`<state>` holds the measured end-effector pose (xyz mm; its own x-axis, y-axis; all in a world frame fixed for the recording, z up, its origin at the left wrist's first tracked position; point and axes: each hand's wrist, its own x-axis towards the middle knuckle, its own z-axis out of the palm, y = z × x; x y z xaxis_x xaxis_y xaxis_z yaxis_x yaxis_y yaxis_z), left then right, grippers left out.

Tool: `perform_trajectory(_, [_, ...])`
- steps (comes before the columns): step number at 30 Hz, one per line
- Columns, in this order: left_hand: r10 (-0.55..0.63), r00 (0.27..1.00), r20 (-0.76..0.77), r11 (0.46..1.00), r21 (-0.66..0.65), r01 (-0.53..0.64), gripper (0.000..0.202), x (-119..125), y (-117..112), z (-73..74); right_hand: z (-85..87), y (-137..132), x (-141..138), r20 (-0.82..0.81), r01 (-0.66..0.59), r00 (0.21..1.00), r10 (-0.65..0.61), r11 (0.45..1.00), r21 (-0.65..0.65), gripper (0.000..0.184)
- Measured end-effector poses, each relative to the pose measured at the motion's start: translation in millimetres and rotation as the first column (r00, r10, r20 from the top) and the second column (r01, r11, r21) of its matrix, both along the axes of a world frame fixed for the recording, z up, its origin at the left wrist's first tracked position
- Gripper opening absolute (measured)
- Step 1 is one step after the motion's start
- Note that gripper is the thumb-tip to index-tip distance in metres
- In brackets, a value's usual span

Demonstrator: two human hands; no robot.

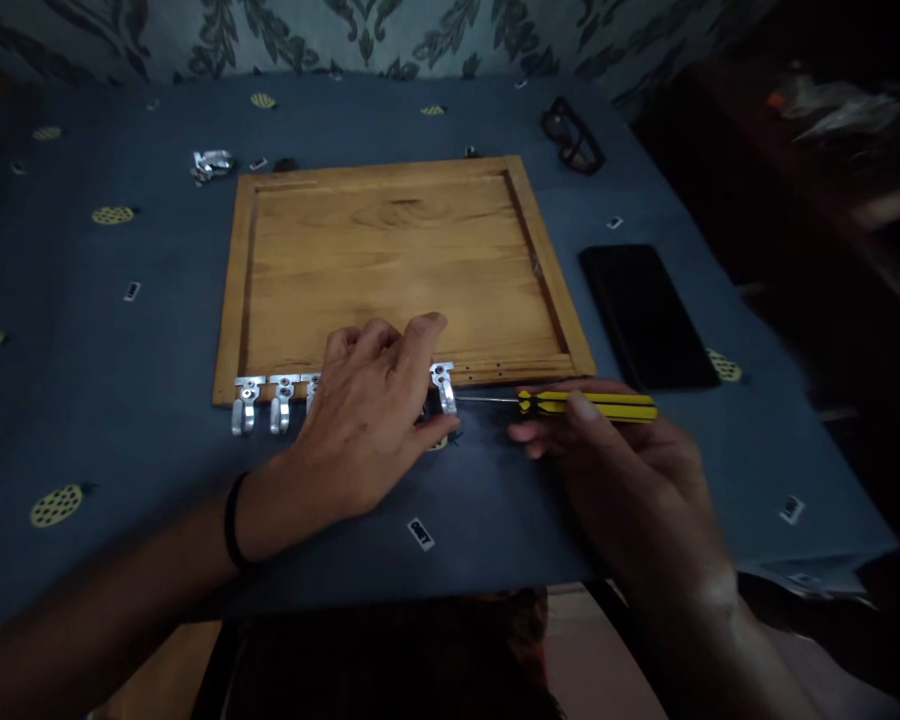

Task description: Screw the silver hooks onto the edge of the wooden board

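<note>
A framed wooden panel (390, 250) lies flat on the blue tablecloth. Small metal hooks stand along its near edge; the leftmost hook (245, 405) and its neighbour (281, 403) show plainly, and a third is partly covered. My left hand (367, 415) rests over this edge, fingers stretched across the wood and thumb apart, beside the right-hand hook (444, 388). My right hand (630, 470) is closed round a yellow and black screwdriver (592, 404). The screwdriver lies sideways, its thin shaft reaching left to that hook. Whether the tip touches it I cannot tell.
A black phone (649, 315) lies right of the panel. Dark glasses (572, 137) are at the back right. More shiny metal pieces (211, 165) sit at the back left. The patterned tablecloth (120, 400) ends at a near edge below my hands.
</note>
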<state>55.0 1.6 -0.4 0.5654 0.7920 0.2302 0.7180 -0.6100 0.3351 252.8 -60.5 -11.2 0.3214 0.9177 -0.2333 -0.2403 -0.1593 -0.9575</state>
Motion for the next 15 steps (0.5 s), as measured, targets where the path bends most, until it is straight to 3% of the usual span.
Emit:
perform_trajectory(10, [0.014,1.0,-0.017,1.0,-0.017,-0.014,0.067,1,1,0.6,-3.8,8,9,-0.016,-0.012,1.0,0.011,0.999,-0.05,0.03])
perform_trajectory(15, [0.013,1.0,-0.002,0.999,-0.041,-0.013,0.064,0,1,1.2,0.6,-9,16,0.271,-0.043,0.961,0.048,0.999,-0.022,0.023])
